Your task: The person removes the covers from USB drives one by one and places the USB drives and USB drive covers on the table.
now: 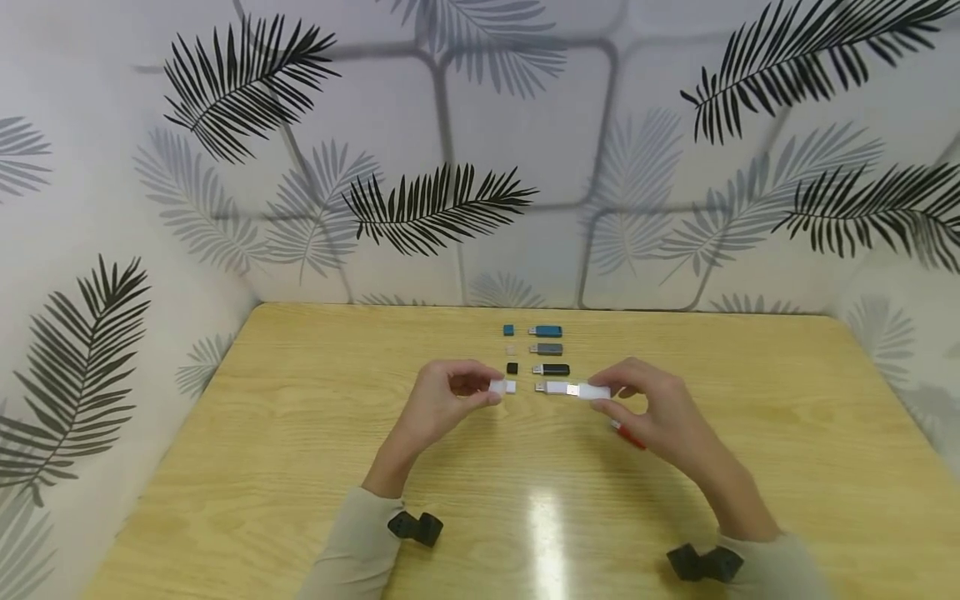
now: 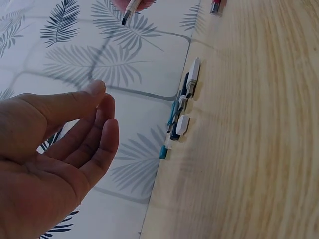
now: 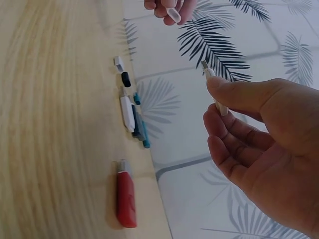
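My left hand (image 1: 453, 396) pinches a small whitish cap (image 3: 173, 15) between thumb and fingertips, above the table. The left wrist view hides that cap behind the fingers. In my right hand (image 1: 656, 408) is a white USB flash drive (image 1: 594, 391), held by thumb and index finger with its bare metal plug pointing left. Under and between the hands lie a white drive (image 1: 557, 387) and its white cap (image 1: 511, 387). A red drive (image 3: 126, 199) lies on the table below my right hand, partly covered by it in the head view.
Beyond the hands, blue (image 1: 546, 331), grey (image 1: 547, 349) and black (image 1: 552, 369) drives lie in a column. To their left are a blue cap (image 1: 508, 330), a clear cap (image 1: 511, 350) and a black cap (image 1: 512, 367). A leaf-patterned wall covering borders the wooden table (image 1: 300, 400).
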The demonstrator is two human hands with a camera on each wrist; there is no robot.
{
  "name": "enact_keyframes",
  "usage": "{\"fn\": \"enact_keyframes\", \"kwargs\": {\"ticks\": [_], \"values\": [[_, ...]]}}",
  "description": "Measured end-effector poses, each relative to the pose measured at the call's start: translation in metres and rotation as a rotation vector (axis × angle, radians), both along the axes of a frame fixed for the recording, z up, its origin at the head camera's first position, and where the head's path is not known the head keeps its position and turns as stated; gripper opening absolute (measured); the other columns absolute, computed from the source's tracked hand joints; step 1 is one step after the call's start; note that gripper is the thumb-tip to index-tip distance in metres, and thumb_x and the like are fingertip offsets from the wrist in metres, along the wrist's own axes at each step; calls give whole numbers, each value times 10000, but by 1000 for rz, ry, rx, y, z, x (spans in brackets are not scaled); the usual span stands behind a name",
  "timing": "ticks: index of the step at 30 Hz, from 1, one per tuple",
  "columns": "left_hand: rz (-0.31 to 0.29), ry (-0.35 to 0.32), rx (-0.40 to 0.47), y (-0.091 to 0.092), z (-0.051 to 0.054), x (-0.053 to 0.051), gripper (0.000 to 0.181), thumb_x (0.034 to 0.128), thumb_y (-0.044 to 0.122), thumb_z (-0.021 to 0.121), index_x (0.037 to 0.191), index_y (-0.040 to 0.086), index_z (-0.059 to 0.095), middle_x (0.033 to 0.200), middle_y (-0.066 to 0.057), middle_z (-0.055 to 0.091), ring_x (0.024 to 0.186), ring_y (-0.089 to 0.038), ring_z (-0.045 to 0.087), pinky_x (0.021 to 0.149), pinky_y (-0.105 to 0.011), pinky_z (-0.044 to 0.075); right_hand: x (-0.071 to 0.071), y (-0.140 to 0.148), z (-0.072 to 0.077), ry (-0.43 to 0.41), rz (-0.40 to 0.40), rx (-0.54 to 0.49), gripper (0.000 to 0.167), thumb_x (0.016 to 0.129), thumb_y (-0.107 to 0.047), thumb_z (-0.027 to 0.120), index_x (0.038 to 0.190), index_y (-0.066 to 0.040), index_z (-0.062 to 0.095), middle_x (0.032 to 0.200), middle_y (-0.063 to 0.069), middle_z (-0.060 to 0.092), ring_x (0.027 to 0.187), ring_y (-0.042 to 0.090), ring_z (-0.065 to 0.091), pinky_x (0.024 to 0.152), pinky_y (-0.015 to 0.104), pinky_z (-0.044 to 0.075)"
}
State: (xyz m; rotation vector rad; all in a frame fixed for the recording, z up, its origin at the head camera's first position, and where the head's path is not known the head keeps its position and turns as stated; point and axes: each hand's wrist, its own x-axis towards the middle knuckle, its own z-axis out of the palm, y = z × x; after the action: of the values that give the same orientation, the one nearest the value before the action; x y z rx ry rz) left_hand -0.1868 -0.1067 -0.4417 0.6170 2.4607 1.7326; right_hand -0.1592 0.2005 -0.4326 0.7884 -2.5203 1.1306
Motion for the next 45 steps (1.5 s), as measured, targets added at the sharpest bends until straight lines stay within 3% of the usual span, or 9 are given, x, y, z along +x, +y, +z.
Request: {"fn": "enact_keyframes", "kwargs": {"ticks": [8, 16, 22, 31, 45], "values": [[6, -24, -53, 5, -10, 0, 202, 883, -48, 771, 1075, 14, 777, 1062, -104, 743, 895, -204, 707, 765, -270, 593, -4, -8, -15, -84, 5, -7, 209, 873, 1, 804, 1062, -74, 752, 1018, -10, 718, 867, 144, 669, 762, 399, 611], [53, 3, -143, 12, -21, -1, 166, 862, 21, 818, 1016, 79, 798, 994, -36, 749, 842, -155, 700, 758, -276, 588, -7, -10, -22, -155, -52, -5, 210, 870, -33, 819, 1065, -64, 750, 1000, 4, 721, 861, 149, 668, 761, 326, 604], [47, -2, -192, 16, -26, 0, 159, 874, 9, 807, 1023, 60, 792, 987, -47, 741, 833, -146, 695, 757, -275, 589, -11, -18, -28, -202, -76, -28, 197, 865, -19, 819, 1049, -35, 749, 1000, 60, 733, 850, 180, 670, 745, 317, 601], [73, -29, -263, 18, -29, 0, 144, 882, 14, 801, 1019, 55, 790, 912, -25, 727, 792, -132, 656, 707, -262, 564, -15, -31, -33, -362, -161, 80, 179, 876, -21, 801, 1046, -49, 753, 986, 59, 713, 874, 191, 645, 787, 352, 591], [89, -10, -319, 25, -33, -5, 108, 874, 62, 824, 979, 64, 800, 838, 5, 707, 712, -95, 621, 645, -250, 534, -16, -37, -44, -380, -158, 103, 183, 874, -16, 801, 1049, -40, 753, 1003, 69, 717, 841, 169, 632, 758, 324, 571]]}}
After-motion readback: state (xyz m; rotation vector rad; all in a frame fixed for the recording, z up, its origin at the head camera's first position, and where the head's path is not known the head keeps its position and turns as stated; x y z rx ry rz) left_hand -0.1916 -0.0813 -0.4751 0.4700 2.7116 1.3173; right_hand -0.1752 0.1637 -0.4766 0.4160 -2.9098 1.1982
